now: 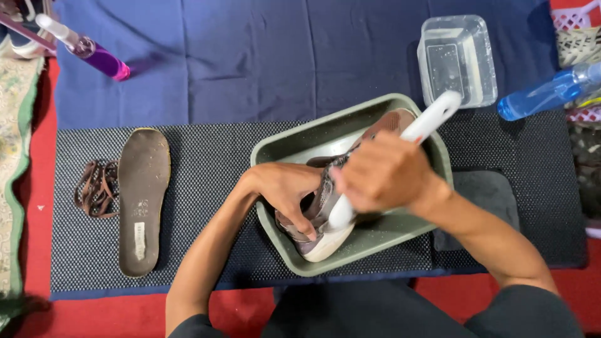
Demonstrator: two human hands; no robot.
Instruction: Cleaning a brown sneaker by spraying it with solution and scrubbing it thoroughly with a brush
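The left hand (285,191) grips the heel opening of the brown shoe (328,206), which lies in the green tray (288,150) at frame centre. The right hand (382,172) is closed around a white brush (413,134), its head against the shoe. Risk: hard strokes may slide the tray on the dotted mat (206,188). A wide backswing may strike the clear water tub (457,59) at upper right and spill it.
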